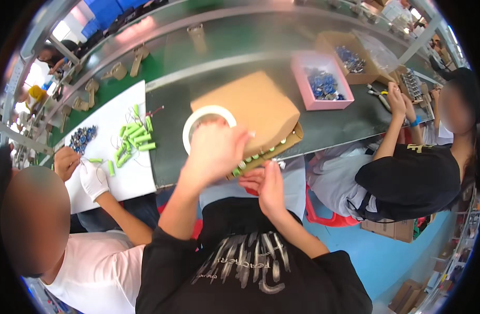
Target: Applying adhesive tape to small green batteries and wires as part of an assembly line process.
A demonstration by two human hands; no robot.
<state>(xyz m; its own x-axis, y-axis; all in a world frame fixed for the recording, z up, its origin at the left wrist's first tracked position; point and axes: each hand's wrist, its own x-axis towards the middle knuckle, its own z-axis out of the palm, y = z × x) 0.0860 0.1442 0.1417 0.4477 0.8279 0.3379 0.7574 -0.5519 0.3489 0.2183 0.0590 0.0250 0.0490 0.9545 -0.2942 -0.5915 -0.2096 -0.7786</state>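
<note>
My left hand (pixel 216 149) is raised over a roll of tape (pixel 186 132) and the near part of a cardboard box (pixel 255 99). Its fingers are bent together, slightly blurred, with a tiny pale bit at the tips. My right hand (pixel 269 188) is at the box's near edge, thumb and fingers drawn together; a small whitish piece (pixel 281 164) shows beside the fingertips, and I cannot tell exactly what is gripped. Green cylindrical cells (pixel 237 171) with pale ends line the box's open near side, under a brown cardboard sheet.
To the left, a co-worker's gloved hand (pixel 93 180) works at a white board (pixel 132 183) with green cells (pixel 132 136) and blue parts (pixel 83 138). A pink box (pixel 331 104) of blue parts stands right. Another person's hands (pixel 397 102) are near pliers (pixel 378 94).
</note>
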